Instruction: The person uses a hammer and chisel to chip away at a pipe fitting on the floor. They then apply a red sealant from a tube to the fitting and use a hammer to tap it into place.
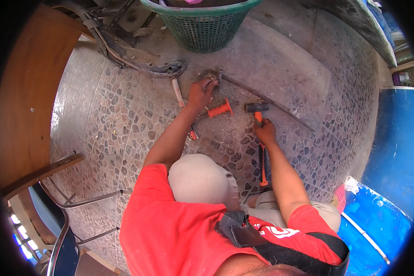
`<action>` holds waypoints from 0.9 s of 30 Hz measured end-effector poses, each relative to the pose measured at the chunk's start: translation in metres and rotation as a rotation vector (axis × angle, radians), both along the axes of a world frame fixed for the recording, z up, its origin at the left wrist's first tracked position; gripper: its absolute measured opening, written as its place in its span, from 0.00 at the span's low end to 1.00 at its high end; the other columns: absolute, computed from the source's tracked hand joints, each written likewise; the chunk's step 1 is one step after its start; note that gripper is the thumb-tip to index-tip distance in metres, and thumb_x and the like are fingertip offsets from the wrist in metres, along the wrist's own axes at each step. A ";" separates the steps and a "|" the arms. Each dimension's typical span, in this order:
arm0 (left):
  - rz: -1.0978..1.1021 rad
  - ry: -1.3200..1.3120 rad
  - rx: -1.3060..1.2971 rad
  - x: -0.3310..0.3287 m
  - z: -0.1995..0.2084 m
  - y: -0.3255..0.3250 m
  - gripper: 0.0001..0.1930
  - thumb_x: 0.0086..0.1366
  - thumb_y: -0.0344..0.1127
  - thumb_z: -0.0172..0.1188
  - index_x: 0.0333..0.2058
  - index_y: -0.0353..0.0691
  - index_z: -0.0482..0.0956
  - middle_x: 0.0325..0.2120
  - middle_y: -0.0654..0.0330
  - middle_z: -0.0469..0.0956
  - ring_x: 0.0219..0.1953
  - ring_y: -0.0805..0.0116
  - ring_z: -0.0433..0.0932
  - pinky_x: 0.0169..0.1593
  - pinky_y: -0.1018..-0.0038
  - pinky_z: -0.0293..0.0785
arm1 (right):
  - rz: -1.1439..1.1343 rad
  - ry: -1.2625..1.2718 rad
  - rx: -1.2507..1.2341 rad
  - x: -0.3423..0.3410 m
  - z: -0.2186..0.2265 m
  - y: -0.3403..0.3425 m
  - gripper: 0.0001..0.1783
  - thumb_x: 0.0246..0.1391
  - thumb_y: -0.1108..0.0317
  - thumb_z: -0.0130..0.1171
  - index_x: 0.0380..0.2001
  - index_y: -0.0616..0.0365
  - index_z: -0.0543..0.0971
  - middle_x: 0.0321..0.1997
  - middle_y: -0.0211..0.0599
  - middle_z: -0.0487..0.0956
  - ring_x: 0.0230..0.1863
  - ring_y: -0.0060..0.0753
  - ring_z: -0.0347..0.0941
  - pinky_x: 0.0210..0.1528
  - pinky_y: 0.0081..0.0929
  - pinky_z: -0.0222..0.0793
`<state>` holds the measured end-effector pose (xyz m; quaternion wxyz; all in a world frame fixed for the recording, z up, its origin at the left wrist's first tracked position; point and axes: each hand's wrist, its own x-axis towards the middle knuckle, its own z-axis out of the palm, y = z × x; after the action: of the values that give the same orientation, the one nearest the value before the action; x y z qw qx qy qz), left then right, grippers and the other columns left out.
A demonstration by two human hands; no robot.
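In my right hand point(265, 132) is a club hammer point(256, 107) with a dark head and an orange-and-black handle; I grip it close below the head, and the handle end points back toward my knees. My left hand point(201, 93) reaches to a small broken patch point(210, 75) in the floor, its fingers pinched together; what they hold, if anything, I cannot make out. Between the hands lies a chisel with an orange hand guard point(220, 109), amid grey dust and crumbs. A long thin dark metal bar point(267, 99) runs from beside the broken patch toward the right.
A green plastic basket point(202, 27) stands at the far side. A whitish stick point(177, 92) and a bundle of dark cables point(119, 57) lie left of my left hand. Metal-legged chair point(92, 200) and wooden panel point(37, 83) stand left. Blue panels point(395, 133) and a broom point(361, 232) are right.
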<state>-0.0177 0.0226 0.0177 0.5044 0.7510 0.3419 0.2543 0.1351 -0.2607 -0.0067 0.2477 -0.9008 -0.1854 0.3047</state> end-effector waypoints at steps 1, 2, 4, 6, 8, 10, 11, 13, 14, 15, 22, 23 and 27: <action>-0.021 0.018 -0.018 0.000 0.002 0.000 0.09 0.69 0.39 0.63 0.37 0.39 0.85 0.17 0.57 0.79 0.17 0.72 0.77 0.24 0.71 0.71 | 0.005 -0.015 -0.029 0.000 0.000 0.000 0.27 0.47 0.59 0.69 0.50 0.61 0.80 0.43 0.53 0.84 0.48 0.54 0.81 0.51 0.44 0.76; -0.043 0.036 -0.035 0.001 0.005 0.001 0.10 0.70 0.39 0.62 0.37 0.39 0.84 0.17 0.55 0.78 0.17 0.67 0.80 0.24 0.70 0.72 | 0.011 -0.030 -0.058 0.000 -0.001 -0.001 0.28 0.48 0.59 0.69 0.52 0.61 0.79 0.46 0.54 0.83 0.50 0.54 0.80 0.52 0.44 0.75; -0.037 0.011 -0.015 -0.004 -0.008 0.005 0.10 0.70 0.39 0.62 0.37 0.39 0.84 0.17 0.54 0.78 0.17 0.66 0.81 0.24 0.70 0.72 | 0.084 -0.160 -0.030 -0.009 0.009 0.011 0.30 0.49 0.59 0.68 0.55 0.60 0.77 0.54 0.54 0.79 0.56 0.54 0.76 0.56 0.44 0.73; -0.038 0.001 0.029 -0.007 -0.014 0.005 0.10 0.70 0.39 0.62 0.37 0.39 0.84 0.17 0.54 0.79 0.17 0.66 0.81 0.25 0.69 0.72 | 0.186 -0.405 0.066 -0.022 0.031 0.026 0.32 0.51 0.59 0.68 0.58 0.58 0.75 0.63 0.54 0.73 0.64 0.54 0.69 0.62 0.45 0.68; -0.060 0.002 0.102 -0.003 0.003 0.001 0.09 0.70 0.39 0.62 0.37 0.40 0.84 0.18 0.54 0.79 0.17 0.65 0.81 0.25 0.69 0.72 | 0.468 -0.423 0.136 -0.027 0.043 0.048 0.33 0.53 0.60 0.67 0.61 0.56 0.72 0.69 0.51 0.66 0.72 0.57 0.57 0.69 0.49 0.58; -0.071 -0.011 0.052 -0.006 0.007 0.004 0.09 0.70 0.40 0.62 0.37 0.40 0.84 0.18 0.54 0.78 0.17 0.65 0.81 0.25 0.69 0.72 | 0.713 -0.457 0.218 -0.047 0.074 0.082 0.30 0.54 0.66 0.64 0.61 0.55 0.72 0.67 0.49 0.68 0.73 0.58 0.56 0.70 0.53 0.54; -0.077 -0.019 0.024 -0.006 0.007 0.005 0.09 0.70 0.40 0.62 0.37 0.40 0.84 0.18 0.53 0.78 0.17 0.64 0.80 0.25 0.69 0.72 | 0.823 -0.484 0.227 -0.051 0.073 0.094 0.29 0.54 0.67 0.63 0.60 0.55 0.73 0.67 0.48 0.69 0.73 0.58 0.56 0.70 0.54 0.54; -0.106 0.051 0.042 -0.006 0.004 0.010 0.09 0.68 0.40 0.64 0.37 0.40 0.85 0.22 0.52 0.80 0.21 0.66 0.77 0.29 0.69 0.73 | 1.045 -0.538 0.255 -0.057 0.069 0.114 0.28 0.53 0.70 0.61 0.59 0.54 0.75 0.65 0.47 0.71 0.73 0.58 0.56 0.70 0.55 0.53; -0.120 0.086 0.052 -0.006 0.003 0.013 0.09 0.67 0.40 0.65 0.38 0.40 0.85 0.24 0.51 0.80 0.23 0.66 0.76 0.31 0.69 0.73 | 1.079 -0.535 0.182 -0.059 0.061 0.121 0.27 0.52 0.71 0.60 0.58 0.53 0.76 0.63 0.46 0.73 0.73 0.57 0.57 0.70 0.55 0.53; -0.115 0.089 0.052 -0.005 0.000 0.016 0.09 0.67 0.40 0.65 0.37 0.40 0.85 0.23 0.51 0.80 0.23 0.65 0.75 0.31 0.68 0.72 | 1.114 -0.535 0.111 -0.062 0.055 0.129 0.26 0.52 0.71 0.59 0.57 0.52 0.77 0.61 0.45 0.75 0.73 0.56 0.57 0.69 0.56 0.53; -0.130 0.077 0.128 -0.006 -0.005 0.021 0.10 0.66 0.41 0.66 0.36 0.40 0.84 0.21 0.51 0.77 0.22 0.64 0.71 0.31 0.68 0.71 | 1.302 -0.502 -0.159 -0.067 0.042 0.122 0.19 0.54 0.68 0.57 0.50 0.51 0.81 0.44 0.42 0.84 0.58 0.50 0.75 0.62 0.51 0.63; -0.133 0.043 0.141 -0.007 -0.006 0.022 0.11 0.66 0.42 0.66 0.36 0.40 0.84 0.20 0.51 0.76 0.22 0.64 0.71 0.31 0.68 0.71 | 1.179 -0.371 -0.132 -0.067 0.044 0.113 0.18 0.55 0.67 0.57 0.50 0.53 0.80 0.44 0.44 0.84 0.54 0.50 0.77 0.59 0.50 0.66; -0.132 0.064 0.055 -0.002 0.002 0.018 0.10 0.67 0.41 0.65 0.36 0.40 0.84 0.21 0.50 0.77 0.22 0.62 0.75 0.31 0.66 0.71 | 0.829 -0.019 -0.076 -0.058 0.067 0.069 0.23 0.57 0.64 0.58 0.56 0.56 0.75 0.43 0.50 0.83 0.44 0.51 0.81 0.49 0.43 0.74</action>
<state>-0.0200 0.0402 0.0195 0.4881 0.7933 0.3001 0.2057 0.0767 -0.1913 0.0603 0.0689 -0.7613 -0.5231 0.3768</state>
